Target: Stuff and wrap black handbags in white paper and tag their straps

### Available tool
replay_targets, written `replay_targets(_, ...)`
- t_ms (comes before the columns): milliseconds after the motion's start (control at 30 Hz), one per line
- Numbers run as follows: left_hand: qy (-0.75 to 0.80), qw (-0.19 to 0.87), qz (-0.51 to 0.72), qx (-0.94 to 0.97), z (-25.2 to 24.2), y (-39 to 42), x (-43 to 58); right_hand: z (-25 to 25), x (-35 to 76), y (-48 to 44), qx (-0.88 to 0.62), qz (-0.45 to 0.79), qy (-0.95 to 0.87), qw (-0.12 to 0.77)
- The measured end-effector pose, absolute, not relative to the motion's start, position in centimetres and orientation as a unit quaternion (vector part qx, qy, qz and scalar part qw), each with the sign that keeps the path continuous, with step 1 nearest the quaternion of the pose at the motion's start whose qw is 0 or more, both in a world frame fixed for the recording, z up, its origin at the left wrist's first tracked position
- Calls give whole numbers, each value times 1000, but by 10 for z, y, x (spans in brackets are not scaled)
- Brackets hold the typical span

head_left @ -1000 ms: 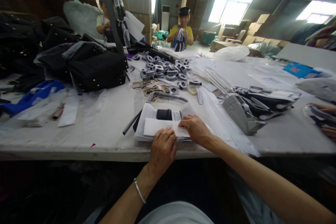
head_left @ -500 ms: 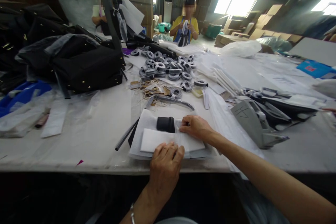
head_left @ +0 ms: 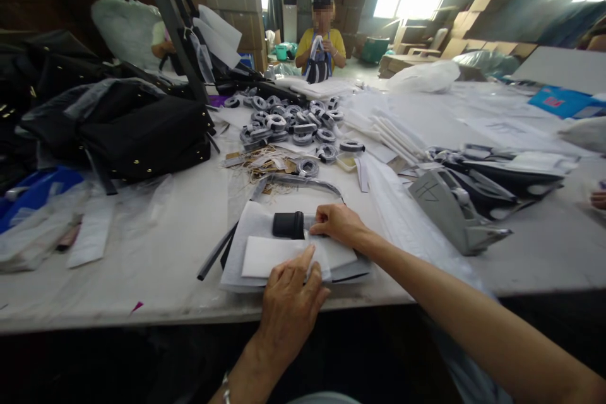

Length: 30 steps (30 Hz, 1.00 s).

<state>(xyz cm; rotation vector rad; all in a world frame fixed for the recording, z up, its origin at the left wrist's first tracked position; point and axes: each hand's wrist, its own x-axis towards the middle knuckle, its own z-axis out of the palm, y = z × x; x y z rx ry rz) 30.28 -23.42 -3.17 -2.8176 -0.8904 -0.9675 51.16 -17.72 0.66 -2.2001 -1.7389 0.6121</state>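
My left hand [head_left: 291,290] lies with fingers spread on a white foam-like strip [head_left: 267,257], near the table's front edge. My right hand [head_left: 338,222] is closed, fingertips pinching the edge of a thin whitish wrapping sheet [head_left: 322,259] just right of a black flap-like piece [head_left: 286,225]. Strip and black piece rest on white tissue-like paper [head_left: 237,263] over a flat dark item, mostly covered. From its left side sticks out a dark strap [head_left: 215,254]. Behind it curves a plastic-wrapped handle strap [head_left: 303,180].
Coiled straps [head_left: 293,120] lie heaped behind, with tangled strings [head_left: 265,161] in front of them. Black bags [head_left: 146,129] are piled left. A grey tape dispenser [head_left: 440,208] stands right, by more dark bags [head_left: 492,183]. A person [head_left: 322,44] works across the table.
My left hand's fingers have spread and straightened over the white strip. My right hand stays by the black piece, still pinching. The whole view has shifted slightly.
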Motion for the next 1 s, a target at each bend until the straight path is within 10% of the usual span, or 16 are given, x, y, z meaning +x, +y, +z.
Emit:
replay_targets(233,-278,33,-295,-913,-31,-234,305,14,508,-174,-767,214,-577,183)
replay_targets(500,-240,74,-326,-911,-36,-229,299,69,651,-292,-772,41,-397,494)
replay_targets(633,-206,127,-361,-901,-42,-219,299,82,740,-374,-861,-44,-240,447)
replay_targets(1000,-171,160,-357,-904,-46,-212,296,34,781,-367,-847,235,-215,426)
